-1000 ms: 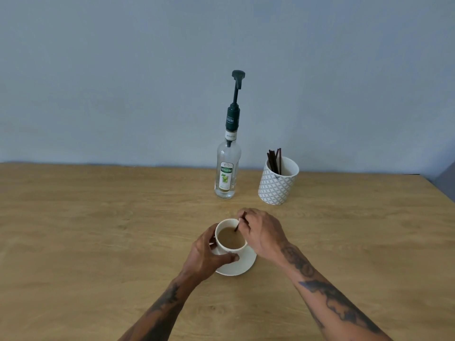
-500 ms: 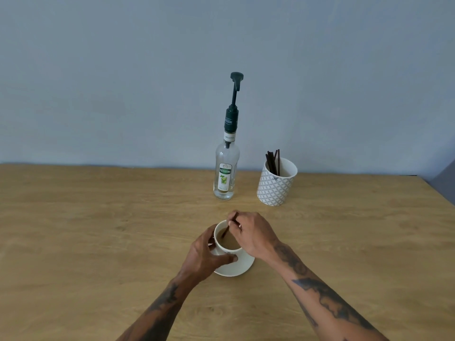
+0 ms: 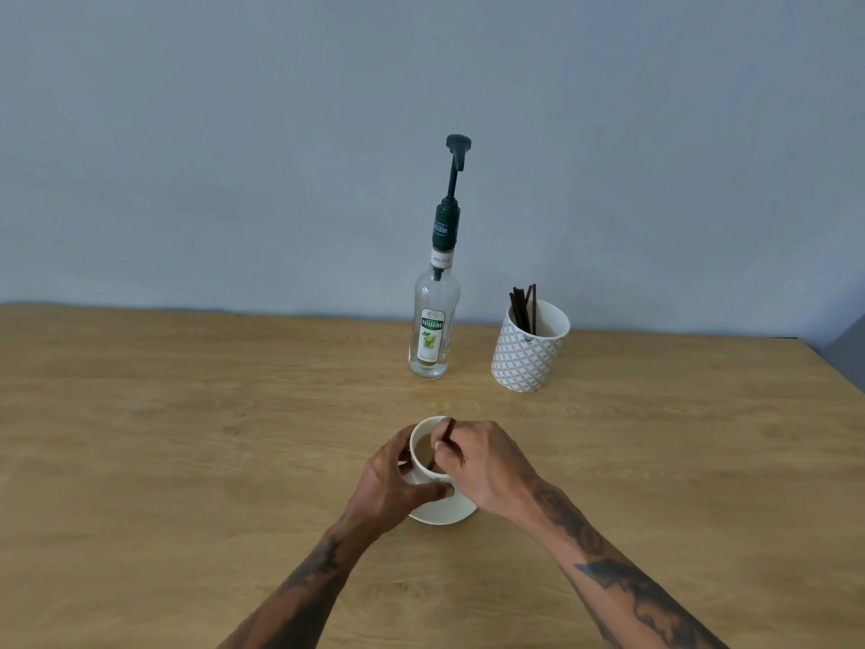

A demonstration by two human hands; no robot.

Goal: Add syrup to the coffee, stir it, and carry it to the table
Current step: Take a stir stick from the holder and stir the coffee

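While the left hand (image 3: 391, 480) wraps round the near-left side of the cup (image 3: 423, 449) to steady it, pinched in the right hand (image 3: 482, 466) above the cup: a thin dark stirrer (image 3: 443, 445), its lower end dipped in the coffee (image 3: 423, 449). Compared with a second ago, swung from the cup's far-right rim over toward its left side, the right hand now covering much of the mouth. A stirring stroke under way, by that reading; syrup judged already added, carrying not yet begun.

Cup: small, white, glossy, round, seated on a white saucer (image 3: 444, 512). Coffee: pale brown, milky. Behind the cup, well apart: a tall clear glass syrup bottle (image 3: 433, 330), nearly drained, with a printed label and a dark green pump (image 3: 454, 180) standing high. Just right of the bottle: a white holder (image 3: 529, 353) with grey diamond pattern, more dark sticks (image 3: 524, 306) upright inside. Under the cup: a matte, light wood-grain table (image 3: 187, 437).
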